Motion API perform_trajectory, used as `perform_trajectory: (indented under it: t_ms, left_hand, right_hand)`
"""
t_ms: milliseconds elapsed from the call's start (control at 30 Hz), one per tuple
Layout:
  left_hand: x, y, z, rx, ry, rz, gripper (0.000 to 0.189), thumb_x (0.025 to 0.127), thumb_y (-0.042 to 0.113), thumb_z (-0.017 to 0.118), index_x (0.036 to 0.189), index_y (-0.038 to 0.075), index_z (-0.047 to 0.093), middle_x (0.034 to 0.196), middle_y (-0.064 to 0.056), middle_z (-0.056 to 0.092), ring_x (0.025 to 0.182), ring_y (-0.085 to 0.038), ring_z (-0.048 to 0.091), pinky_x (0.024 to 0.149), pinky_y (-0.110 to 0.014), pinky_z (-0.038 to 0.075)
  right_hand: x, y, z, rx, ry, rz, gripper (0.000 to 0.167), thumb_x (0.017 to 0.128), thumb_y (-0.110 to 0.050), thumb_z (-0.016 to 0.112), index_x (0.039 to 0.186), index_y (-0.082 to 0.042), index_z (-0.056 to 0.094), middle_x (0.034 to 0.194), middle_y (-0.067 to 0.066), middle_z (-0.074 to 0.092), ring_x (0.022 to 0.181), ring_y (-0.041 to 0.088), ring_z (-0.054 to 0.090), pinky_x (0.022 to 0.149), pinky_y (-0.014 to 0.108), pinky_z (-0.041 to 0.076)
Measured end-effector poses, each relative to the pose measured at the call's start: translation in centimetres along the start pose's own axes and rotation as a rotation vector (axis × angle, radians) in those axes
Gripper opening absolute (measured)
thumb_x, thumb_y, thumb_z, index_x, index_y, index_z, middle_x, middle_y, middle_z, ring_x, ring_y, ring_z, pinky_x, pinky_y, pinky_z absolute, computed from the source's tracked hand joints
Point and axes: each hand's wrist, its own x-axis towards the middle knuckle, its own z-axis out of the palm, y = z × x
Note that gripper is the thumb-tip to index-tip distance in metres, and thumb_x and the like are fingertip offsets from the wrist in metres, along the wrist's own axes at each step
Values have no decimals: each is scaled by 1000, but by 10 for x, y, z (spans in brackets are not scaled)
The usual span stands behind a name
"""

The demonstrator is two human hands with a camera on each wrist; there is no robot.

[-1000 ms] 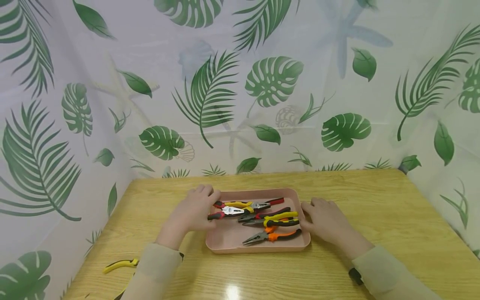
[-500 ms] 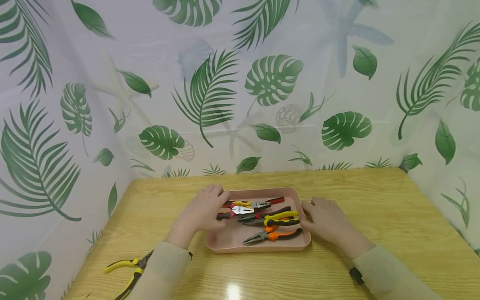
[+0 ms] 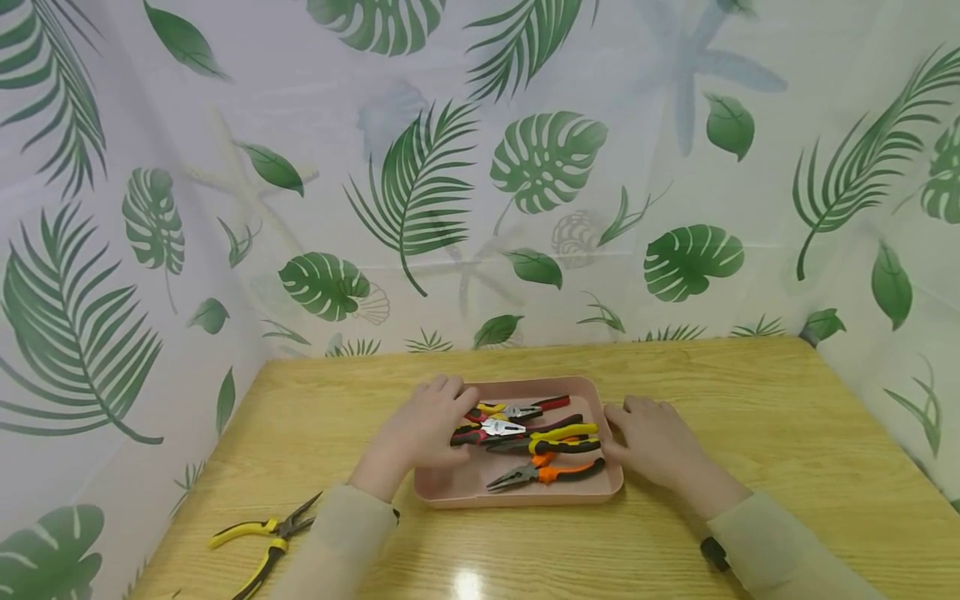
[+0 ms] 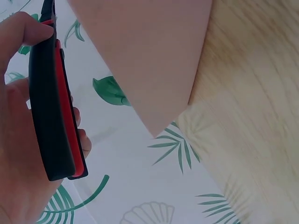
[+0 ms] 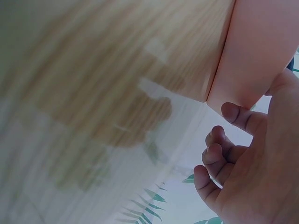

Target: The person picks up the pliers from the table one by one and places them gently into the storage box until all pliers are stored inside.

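Observation:
A pink tray (image 3: 517, 502) sits on the wooden table with several pliers lying in it. Over its left side, my left hand (image 3: 429, 421) grips red-and-black pliers (image 3: 501, 427) by the handles, silver jaws pointing right. In the left wrist view, the thumb lies on top of the dark handle (image 4: 52, 107), with fingers wrapped behind. My right hand (image 3: 660, 446) holds the tray's right rim, its thumb over the edge and fingers curled along the outer wall (image 5: 247, 60). Beneath the left hand's pliers lie yellow-black pliers (image 3: 564, 433) and orange-black pliers (image 3: 551, 473).
Yellow-and-black pliers (image 3: 279, 528) lie spread apart on the table (image 3: 570, 558) at the front left, beside the left sleeve. A leaf-patterned cloth (image 3: 465, 208) stands behind and along both sides.
My left hand has moved right with the red-and-black pliers, farther over the tray. Its sleeve now uncovers more of the pliers on the table. The right hand stays at the rim.

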Motion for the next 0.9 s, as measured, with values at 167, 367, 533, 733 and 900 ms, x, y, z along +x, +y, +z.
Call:
perform_trajectory:
  t_ms: [167, 367, 533, 733, 900]
  left_hand:
    - [4, 5, 1, -4, -7, 2, 56, 84, 35, 82, 128, 13, 55, 120, -6, 57, 108, -25, 52, 93, -44, 48]
    - [8, 9, 2, 2, -30, -4, 56, 85, 37, 82, 128, 14, 54, 125, -7, 57, 113, -26, 52, 99, -47, 49]
    - [10, 12, 3, 32, -46, 5, 56, 87, 39, 81, 128, 14, 53, 126, -7, 55, 115, -25, 52, 102, -47, 49]
    - [11, 15, 6, 38, -44, 6, 54, 87, 39, 80, 129, 16, 54, 127, -5, 57, 118, -26, 54, 110, -51, 46]
    - [13, 19, 5, 32, -48, -2, 51, 88, 37, 78, 128, 18, 54, 126, -4, 57, 117, -25, 54, 109, -49, 46]
  right_hand:
    - [0, 0, 0, -1, 6, -2, 18, 94, -35, 67, 93, -18, 61, 79, 1, 48, 70, 17, 43, 63, 34, 34]
    - [-1, -1, -1, 6, 9, -4, 17, 94, -34, 67, 92, -18, 61, 78, 1, 47, 70, 17, 43, 63, 34, 33]
    - [-1, -1, -2, -1, 9, -12, 18, 94, -35, 68, 94, -17, 62, 79, 1, 48, 70, 17, 43, 63, 34, 34]
    - [-1, -1, -1, -7, 10, -13, 19, 94, -35, 68, 97, -16, 64, 79, 2, 49, 70, 17, 44, 63, 35, 36]
    - [0, -1, -1, 0, 8, -9, 18, 94, -34, 67, 95, -17, 63, 79, 1, 48, 70, 17, 43, 64, 35, 35]
